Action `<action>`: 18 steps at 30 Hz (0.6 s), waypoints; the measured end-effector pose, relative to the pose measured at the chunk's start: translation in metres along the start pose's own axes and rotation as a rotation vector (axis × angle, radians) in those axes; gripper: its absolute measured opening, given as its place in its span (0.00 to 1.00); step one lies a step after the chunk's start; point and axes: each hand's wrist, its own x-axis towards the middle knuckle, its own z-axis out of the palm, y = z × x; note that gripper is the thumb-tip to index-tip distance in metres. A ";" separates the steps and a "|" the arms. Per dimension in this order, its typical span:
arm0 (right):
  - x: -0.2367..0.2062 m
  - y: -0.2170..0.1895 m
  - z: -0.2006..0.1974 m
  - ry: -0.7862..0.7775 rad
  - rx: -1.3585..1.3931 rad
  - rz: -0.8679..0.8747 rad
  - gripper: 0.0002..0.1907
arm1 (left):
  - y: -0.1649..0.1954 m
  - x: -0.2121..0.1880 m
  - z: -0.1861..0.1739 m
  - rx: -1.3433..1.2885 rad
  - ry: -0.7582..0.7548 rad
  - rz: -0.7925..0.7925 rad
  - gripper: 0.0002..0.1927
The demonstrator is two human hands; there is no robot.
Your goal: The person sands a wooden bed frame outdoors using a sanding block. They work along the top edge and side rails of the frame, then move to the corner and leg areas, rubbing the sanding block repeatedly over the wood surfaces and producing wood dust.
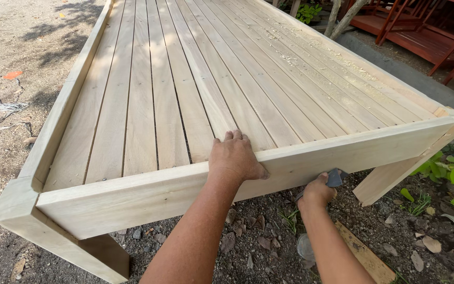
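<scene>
Both forearms and hands (236, 156) are bare, without sleeves or gloves.

Sawdust (311, 55) on slatted wooden bed frame (148, 100)

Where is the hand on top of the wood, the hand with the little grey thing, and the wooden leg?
left hand (236, 158), head view, back of the hand
right hand (316, 193), head view, knuckles
grey piece (334, 178), head view, its flat face
wooden leg (383, 179), head view, its near face
</scene>
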 end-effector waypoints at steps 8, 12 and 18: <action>-0.072 0.039 0.006 -0.202 -0.218 -0.280 0.31 | 0.000 -0.005 -0.004 -0.015 0.017 0.008 0.55; -0.048 0.030 0.001 -0.148 -0.119 -0.143 0.31 | 0.000 -0.004 -0.004 -0.009 0.002 0.000 0.53; -0.016 -0.035 0.013 0.068 -0.183 0.070 0.25 | 0.000 -0.002 -0.003 -0.005 -0.034 -0.011 0.53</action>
